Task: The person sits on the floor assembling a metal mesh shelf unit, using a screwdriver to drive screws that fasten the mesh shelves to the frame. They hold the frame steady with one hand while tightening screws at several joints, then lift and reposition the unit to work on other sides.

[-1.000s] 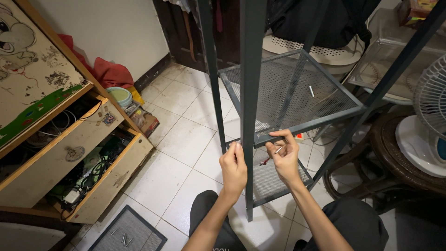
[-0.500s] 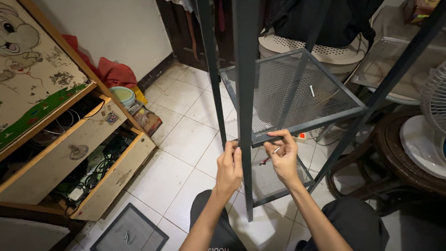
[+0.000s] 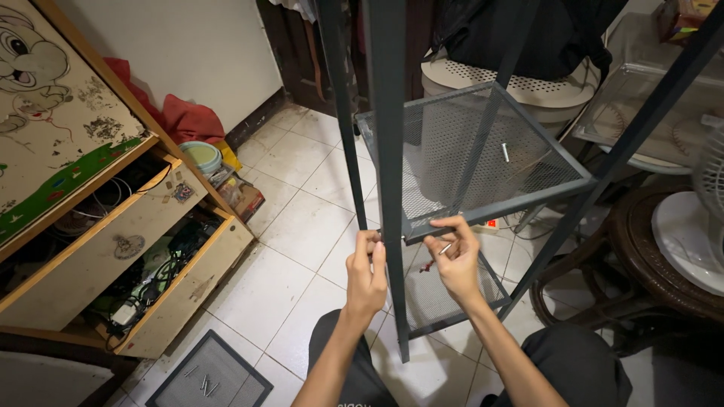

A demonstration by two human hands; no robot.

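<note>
At the far left stood a wooden cabinet (image 3: 90, 249) with its two lower drawers pulled open, cables and odds and ends tangled inside, and a pale green bowl (image 3: 200, 156) sat on the floor tiles just beyond it. A spare mesh panel (image 3: 211, 374) lay flat on the floor near the cabinet's bottom corner, with a few screws loose on it. Right of that, the left hand (image 3: 366, 273) was closed around the dark metal upright (image 3: 391, 173) of a shelf frame, fingers curled at the point where the front edge of the mesh shelf (image 3: 475, 162) met the post. The right hand (image 3: 455, 260) was pinched shut on a small silvery screw or tool (image 3: 445, 249), just under the shelf's front rail and touching it; what exactly it was could not be told. A single screw (image 3: 505, 152) rested on the mesh shelf near its middle. A lower mesh shelf (image 3: 445, 290) showed beneath the hands. At the far right edge stood a white fan (image 3: 694, 241) beside a dark wicker seat (image 3: 648, 279).
</note>
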